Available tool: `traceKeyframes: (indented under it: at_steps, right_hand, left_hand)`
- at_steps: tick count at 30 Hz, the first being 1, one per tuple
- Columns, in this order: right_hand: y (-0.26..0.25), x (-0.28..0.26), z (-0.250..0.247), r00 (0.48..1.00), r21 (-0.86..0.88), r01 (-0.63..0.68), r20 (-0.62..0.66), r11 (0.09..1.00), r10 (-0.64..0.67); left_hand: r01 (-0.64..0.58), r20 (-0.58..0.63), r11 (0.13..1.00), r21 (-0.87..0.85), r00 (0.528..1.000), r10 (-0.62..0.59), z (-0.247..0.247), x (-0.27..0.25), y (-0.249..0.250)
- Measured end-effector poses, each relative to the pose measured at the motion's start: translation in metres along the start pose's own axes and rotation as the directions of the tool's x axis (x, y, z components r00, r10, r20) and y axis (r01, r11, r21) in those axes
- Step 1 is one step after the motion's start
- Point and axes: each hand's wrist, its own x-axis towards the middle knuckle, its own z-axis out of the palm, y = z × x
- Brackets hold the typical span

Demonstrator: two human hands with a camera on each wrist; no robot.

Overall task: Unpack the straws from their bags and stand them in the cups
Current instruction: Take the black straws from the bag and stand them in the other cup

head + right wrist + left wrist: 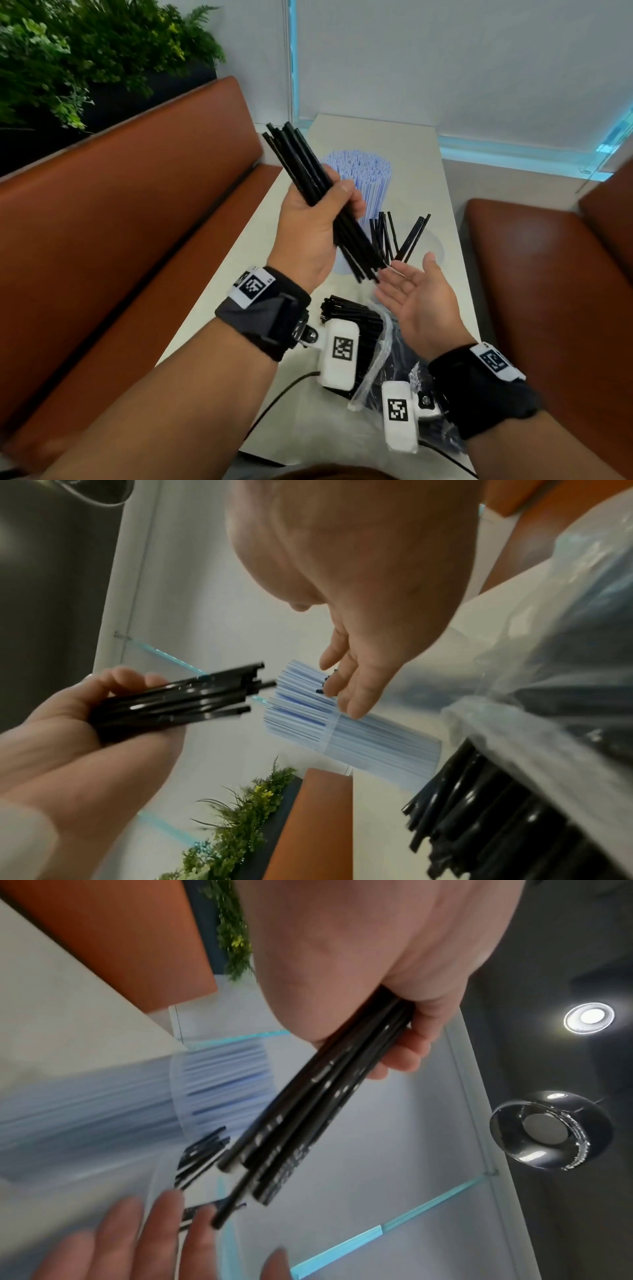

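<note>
My left hand (337, 198) grips a bundle of black straws (301, 161) and holds it tilted above the table, lower ends pointing at my right hand. That hand (407, 284) is flat, palm up, just under those ends and holds nothing. The left wrist view shows the bundle (308, 1110) leaving my fist; the right wrist view shows the same bundle (178, 702). Behind stands a cup packed with pale blue straws (363, 178). A clear cup (433, 245) to its right holds several black straws (387, 236). A clear bag (376, 349) with more black straws (352, 315) lies under my wrists.
The narrow pale table (394, 144) runs away from me between two brown benches (137, 222) (548, 274). A leafy plant (85, 51) stands at the back left and a frosted glass wall (445, 68) closes the far end. A black cable (274, 404) crosses the near edge.
</note>
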Motion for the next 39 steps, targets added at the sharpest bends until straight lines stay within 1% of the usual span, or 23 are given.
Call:
traceKeyframes:
  at_steps: [2, 5, 9, 11, 13, 14, 15, 16, 17, 18, 19, 20, 21, 23, 25, 26, 28, 30, 31, 33, 36, 38, 39]
  right_hand:
    - [0.0, -0.004, 0.008, 0.998, 0.086, -0.05, 0.044, 0.995, 0.046]
    - [0.001, -0.01, 0.018, 0.987, 0.162, -0.112, 0.129, 0.98, 0.092]
    - [-0.003, -0.01, 0.014, 0.984, 0.164, -0.121, 0.148, 0.979, 0.096]
    - [-0.003, -0.012, 0.016, 0.976, 0.135, -0.126, 0.193, 0.983, 0.098]
    - [-0.003, -0.015, 0.019, 0.971, 0.087, -0.094, 0.229, 0.992, 0.072]
    - [-0.003, -0.015, 0.018, 0.974, 0.047, -0.035, 0.227, 0.998, 0.023]
    - [-0.004, -0.014, 0.014, 0.972, -0.049, 0.082, 0.224, 0.995, -0.069]
    - [-0.006, -0.014, 0.01, 0.948, -0.202, 0.239, 0.258, 0.95, -0.184]
    - [-0.007, -0.014, 0.007, 0.902, -0.388, 0.388, 0.346, 0.836, -0.258]
    - [-0.008, -0.015, 0.007, 0.858, -0.535, 0.481, 0.452, 0.695, -0.246]
    - [-0.007, -0.016, 0.008, 0.837, -0.64, 0.52, 0.515, 0.565, -0.187]
    - [-0.006, -0.016, 0.009, 0.834, -0.707, 0.533, 0.531, 0.466, -0.149]
    - [-0.005, -0.015, 0.01, 0.84, -0.749, 0.536, 0.518, 0.39, -0.16]
    - [-0.003, -0.01, 0.008, 0.853, -0.808, 0.519, 0.465, 0.281, -0.239]
    - [-0.002, -0.008, 0.003, 0.863, -0.851, 0.486, 0.43, 0.2, -0.265]
    - [-0.001, -0.008, 0.001, 0.867, -0.859, 0.476, 0.423, 0.187, -0.265]
    - [-0.001, -0.008, -0.002, 0.87, -0.872, 0.463, 0.412, 0.161, -0.27]
    - [-0.003, -0.005, -0.004, 0.867, -0.891, 0.446, 0.408, 0.081, -0.286]
    - [-0.005, -0.003, -0.006, 0.862, -0.896, 0.442, 0.409, 0.048, -0.301]
    - [-0.013, 0.003, -0.015, 0.854, -0.904, 0.428, 0.4, 0.011, -0.331]
    - [-0.025, 0.021, -0.032, 0.842, -0.918, 0.377, 0.396, -0.126, -0.367]
    - [-0.028, 0.031, -0.036, 0.873, -0.925, 0.324, 0.373, -0.197, -0.315]
    - [-0.028, 0.037, -0.036, 0.896, -0.929, 0.297, 0.351, -0.222, -0.271]
  left_hand:
    - [0.041, -0.022, 0.998, -0.038, 0.999, -0.042, 0.012, -0.004, -0.007]
    - [0.154, -0.037, 0.988, 0.014, 0.988, -0.153, 0.019, -0.015, -0.021]
    - [0.134, -0.095, 0.989, -0.055, 0.986, -0.139, 0.014, -0.008, -0.018]
    - [0.15, -0.097, 0.989, -0.007, 0.984, -0.15, 0.016, -0.009, -0.018]
    - [0.186, -0.075, 0.981, 0.049, 0.98, -0.183, 0.017, -0.013, -0.018]
    - [0.193, -0.069, 0.98, 0.053, 0.98, -0.189, 0.016, -0.013, -0.017]
    - [0.192, -0.071, 0.98, 0.046, 0.979, -0.189, 0.013, -0.011, -0.015]
    - [0.19, -0.078, 0.981, 0.043, 0.98, -0.186, 0.011, -0.009, -0.014]
    - [0.192, -0.084, 0.98, 0.051, 0.979, -0.187, 0.01, -0.009, -0.014]
    - [0.198, -0.085, 0.978, 0.069, 0.978, -0.192, 0.011, -0.01, -0.015]
    - [0.209, -0.076, 0.973, 0.095, 0.976, -0.202, 0.013, -0.012, -0.018]
    - [0.218, -0.06, 0.968, 0.121, 0.975, -0.212, 0.015, -0.015, -0.021]
    - [0.223, -0.044, 0.965, 0.141, 0.975, -0.219, 0.017, -0.018, -0.024]
    - [0.218, -0.033, 0.966, 0.136, 0.976, -0.216, 0.017, -0.014, -0.022]
    - [0.199, -0.038, 0.977, 0.075, 0.98, -0.197, 0.013, -0.004, -0.017]
    - [0.189, -0.022, 0.98, 0.064, 0.982, -0.188, 0.013, -0.001, -0.015]
    - [0.154, 0.046, 0.979, 0.135, 0.986, -0.161, 0.017, 0.002, -0.015]
    - [0.096, 0.08, 0.965, 0.243, 0.99, -0.119, 0.023, 0.006, -0.017]
    - [0.065, 0.062, 0.96, 0.271, 0.995, -0.084, 0.025, 0.011, -0.015]
    - [-0.01, -0.039, 0.964, 0.266, 0.999, 0.021, 0.025, 0.03, -0.009]
    - [-0.131, -0.198, 0.965, 0.228, 0.964, 0.178, 0.025, 0.062, 0.0]
    - [-0.173, -0.221, 0.95, 0.261, 0.947, 0.233, 0.032, 0.07, -0.011]
    - [-0.165, -0.213, 0.938, 0.305, 0.948, 0.236, 0.038, 0.07, -0.022]
